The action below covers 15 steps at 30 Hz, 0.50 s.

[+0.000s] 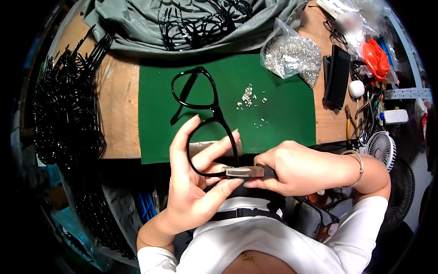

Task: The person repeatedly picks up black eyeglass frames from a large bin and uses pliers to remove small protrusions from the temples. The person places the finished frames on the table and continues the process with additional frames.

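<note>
My left hand [194, 182] holds a black glasses frame [203, 107] by its near rim, fingers spread around the lens opening. The frame stretches away over the green mat [283, 118], one temple arm folded across the far lens opening. My right hand [292, 169] is shut on a small tool [246, 171] with a pale metal tip and a dark handle, its tip pressed against the near corner of the frame. A scatter of tiny silver screws [250, 100] lies on the mat beyond the frame.
A clear bag of silver screws [292, 55] sits at the mat's far right corner. Several black frames are piled at the left [68, 105] and on grey cloth [191, 20] at the back. A black phone [337, 75], pliers, a small white fan [381, 147] and clutter fill the right.
</note>
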Tool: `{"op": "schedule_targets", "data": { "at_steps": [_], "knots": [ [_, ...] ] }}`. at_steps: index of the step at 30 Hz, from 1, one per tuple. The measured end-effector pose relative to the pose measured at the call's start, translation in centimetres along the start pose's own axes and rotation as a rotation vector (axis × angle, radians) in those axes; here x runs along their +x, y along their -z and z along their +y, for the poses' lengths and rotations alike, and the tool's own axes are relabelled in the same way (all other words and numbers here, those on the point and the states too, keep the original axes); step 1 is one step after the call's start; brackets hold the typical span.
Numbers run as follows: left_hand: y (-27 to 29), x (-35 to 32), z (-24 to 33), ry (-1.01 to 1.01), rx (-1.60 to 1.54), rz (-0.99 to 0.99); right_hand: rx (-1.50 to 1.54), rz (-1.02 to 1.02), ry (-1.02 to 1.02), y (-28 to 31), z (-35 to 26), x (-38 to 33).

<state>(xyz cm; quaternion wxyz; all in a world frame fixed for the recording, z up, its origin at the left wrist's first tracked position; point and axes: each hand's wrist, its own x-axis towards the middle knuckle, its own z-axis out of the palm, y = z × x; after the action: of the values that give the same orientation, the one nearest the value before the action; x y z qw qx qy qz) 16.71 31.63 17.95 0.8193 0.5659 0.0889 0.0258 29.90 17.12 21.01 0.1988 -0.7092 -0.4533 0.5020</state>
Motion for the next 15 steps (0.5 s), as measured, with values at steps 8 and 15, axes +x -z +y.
{"op": "schedule_targets", "data": {
  "at_steps": [8, 15],
  "knots": [
    [-0.5, 0.1, -0.3, 0.039, 0.067, 0.038, 0.291, -0.233, -0.111, 1.3, 1.2, -0.1],
    [-0.6, 0.6, -0.8, 0.043, 0.101, 0.021, 0.511, -0.281, -0.085, 0.2, 3.1, -0.2]
  ]
}}
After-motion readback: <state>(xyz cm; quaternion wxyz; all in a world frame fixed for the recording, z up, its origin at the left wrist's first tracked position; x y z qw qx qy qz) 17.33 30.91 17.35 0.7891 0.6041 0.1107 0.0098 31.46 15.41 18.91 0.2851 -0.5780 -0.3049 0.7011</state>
